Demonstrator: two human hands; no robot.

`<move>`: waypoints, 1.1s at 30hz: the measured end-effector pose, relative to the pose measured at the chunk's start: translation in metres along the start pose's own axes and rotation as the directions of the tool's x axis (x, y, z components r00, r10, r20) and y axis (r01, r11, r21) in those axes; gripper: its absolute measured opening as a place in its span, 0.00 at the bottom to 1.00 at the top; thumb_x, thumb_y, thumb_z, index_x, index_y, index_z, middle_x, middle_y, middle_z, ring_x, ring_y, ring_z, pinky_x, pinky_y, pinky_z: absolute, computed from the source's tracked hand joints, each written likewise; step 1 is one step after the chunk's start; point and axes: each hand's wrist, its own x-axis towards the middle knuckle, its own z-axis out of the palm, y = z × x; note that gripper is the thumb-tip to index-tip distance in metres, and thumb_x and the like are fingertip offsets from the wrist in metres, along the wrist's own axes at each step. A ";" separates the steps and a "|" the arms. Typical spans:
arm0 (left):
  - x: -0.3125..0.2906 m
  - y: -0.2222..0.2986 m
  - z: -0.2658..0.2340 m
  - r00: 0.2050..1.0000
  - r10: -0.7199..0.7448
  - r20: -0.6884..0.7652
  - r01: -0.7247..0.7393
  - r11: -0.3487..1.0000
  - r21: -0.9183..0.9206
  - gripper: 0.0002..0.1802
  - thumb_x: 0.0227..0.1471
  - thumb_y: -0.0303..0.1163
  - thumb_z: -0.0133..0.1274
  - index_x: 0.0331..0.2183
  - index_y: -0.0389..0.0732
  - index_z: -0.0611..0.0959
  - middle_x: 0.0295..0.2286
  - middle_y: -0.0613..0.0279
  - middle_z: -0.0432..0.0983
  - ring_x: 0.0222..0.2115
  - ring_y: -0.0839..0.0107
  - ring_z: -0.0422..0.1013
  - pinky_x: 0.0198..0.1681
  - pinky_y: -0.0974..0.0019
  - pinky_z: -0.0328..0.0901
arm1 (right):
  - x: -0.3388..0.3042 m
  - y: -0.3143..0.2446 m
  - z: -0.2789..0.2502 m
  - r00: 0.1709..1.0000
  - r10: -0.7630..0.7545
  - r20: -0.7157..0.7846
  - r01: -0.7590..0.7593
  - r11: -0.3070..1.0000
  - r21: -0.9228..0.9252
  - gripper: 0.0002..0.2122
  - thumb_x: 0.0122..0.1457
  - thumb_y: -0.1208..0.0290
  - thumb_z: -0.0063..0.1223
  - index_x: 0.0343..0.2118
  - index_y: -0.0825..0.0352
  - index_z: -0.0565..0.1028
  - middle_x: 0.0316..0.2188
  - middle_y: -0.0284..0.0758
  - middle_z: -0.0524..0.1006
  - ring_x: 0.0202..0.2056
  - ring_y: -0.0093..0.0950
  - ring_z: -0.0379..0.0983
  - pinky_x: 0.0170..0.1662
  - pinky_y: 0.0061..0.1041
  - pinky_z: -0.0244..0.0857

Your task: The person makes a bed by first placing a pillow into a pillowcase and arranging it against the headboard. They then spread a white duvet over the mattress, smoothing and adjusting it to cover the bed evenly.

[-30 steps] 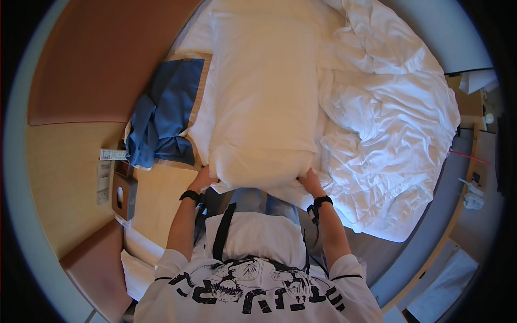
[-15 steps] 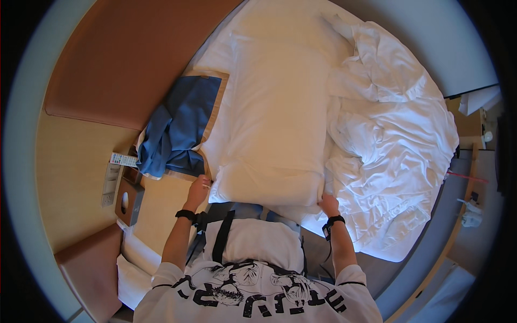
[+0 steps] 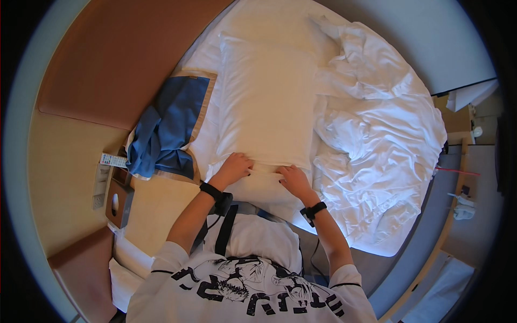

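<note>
A long white pillow in a white pillowcase (image 3: pixel 266 102) lies lengthwise on the bed, its near end toward me. Across that end runs a creased fold or opening of the case. My left hand (image 3: pixel 235 167) is at the left part of this fold, fingers bent over the cloth. At its right part, my right hand (image 3: pixel 294 180) has its fingers and thumb closed on the fabric, fingertips pointing inward. A short gap separates the two hands. Both wrists wear black bands with small devices.
A rumpled white duvet (image 3: pixel 377 145) covers the bed's right side. To the left lie a blue cloth with tan trim (image 3: pixel 175 118), a remote control (image 3: pixel 113 160) and a brown tissue box (image 3: pixel 119 203). A brown padded headboard (image 3: pixel 118 59) borders the far left.
Both hands have left the pillow's near corners and moved inward and forward to the fold in the pillowcase. The whole view has shifted slightly.
</note>
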 end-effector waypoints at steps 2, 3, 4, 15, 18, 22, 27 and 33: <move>0.005 -0.001 -0.008 0.999 0.020 -0.032 -0.019 1.000 0.021 0.09 0.35 0.29 0.54 0.24 0.44 0.72 0.26 0.66 0.68 0.33 0.65 0.64 0.36 0.65 0.57 | 0.010 0.009 -0.010 0.997 -0.040 0.068 0.048 0.991 -0.123 0.11 0.39 0.74 0.53 0.29 0.63 0.71 0.27 0.33 0.72 0.35 0.32 0.65 0.39 0.30 0.59; 0.001 0.003 -0.010 0.997 0.001 -0.075 -0.001 1.000 0.001 0.08 0.34 0.29 0.54 0.24 0.44 0.72 0.26 0.66 0.68 0.32 0.65 0.64 0.35 0.65 0.57 | 0.012 0.011 -0.013 0.998 -0.070 -0.001 0.069 0.984 -0.165 0.10 0.39 0.73 0.54 0.27 0.63 0.71 0.26 0.32 0.71 0.34 0.32 0.65 0.38 0.30 0.58; 0.001 0.005 -0.012 0.993 -0.018 -0.116 0.016 1.000 -0.017 0.08 0.34 0.29 0.53 0.23 0.44 0.72 0.25 0.67 0.68 0.32 0.66 0.64 0.35 0.65 0.57 | 0.014 0.011 -0.012 0.992 -0.105 -0.070 0.089 0.975 -0.204 0.09 0.38 0.72 0.54 0.26 0.62 0.71 0.25 0.32 0.71 0.33 0.31 0.65 0.37 0.29 0.58; -0.002 0.019 -0.009 0.880 -0.221 -0.420 0.288 0.952 0.104 0.11 0.35 0.25 0.49 0.29 0.42 0.70 0.29 0.58 0.65 0.32 0.61 0.64 0.33 0.61 0.60 | 0.025 0.011 0.009 0.883 -0.055 -0.465 -0.147 0.910 -0.387 0.07 0.45 0.76 0.44 0.29 0.63 0.66 0.24 0.33 0.67 0.32 0.30 0.64 0.34 0.29 0.58; 0.003 0.005 0.004 0.868 -0.337 -0.365 0.434 0.872 0.225 0.11 0.36 0.24 0.47 0.29 0.40 0.69 0.30 0.57 0.66 0.33 0.60 0.64 0.32 0.62 0.62 | 0.031 0.022 0.010 0.908 0.082 -0.412 -0.287 0.838 -0.464 0.08 0.45 0.75 0.45 0.32 0.62 0.65 0.25 0.32 0.68 0.31 0.29 0.66 0.33 0.29 0.59; 0.012 -0.008 0.008 0.849 -0.385 -0.361 0.484 0.842 0.239 0.07 0.36 0.23 0.45 0.25 0.39 0.69 0.24 0.56 0.70 0.28 0.58 0.68 0.27 0.59 0.63 | 0.025 0.050 0.003 0.918 0.225 -0.326 -0.378 0.740 -0.556 0.03 0.46 0.72 0.44 0.25 0.61 0.70 0.21 0.32 0.72 0.25 0.29 0.69 0.28 0.30 0.60; -0.026 -0.003 0.004 0.932 -0.297 -0.207 0.342 0.910 0.234 0.03 0.37 0.24 0.44 0.21 0.40 0.72 0.19 0.54 0.70 0.25 0.58 0.69 0.27 0.58 0.64 | -0.008 0.053 0.004 0.994 0.104 0.025 -0.075 0.846 -0.528 0.06 0.46 0.70 0.44 0.17 0.61 0.73 0.17 0.36 0.74 0.22 0.32 0.72 0.24 0.30 0.62; -0.061 -0.005 0.028 0.924 -0.368 -0.102 0.381 0.877 0.292 0.04 0.36 0.25 0.44 0.19 0.40 0.74 0.19 0.54 0.72 0.25 0.56 0.69 0.26 0.56 0.64 | -0.029 0.044 0.048 0.985 0.101 0.140 -0.039 0.922 -0.385 0.07 0.45 0.68 0.45 0.21 0.63 0.74 0.19 0.37 0.74 0.24 0.34 0.73 0.27 0.32 0.65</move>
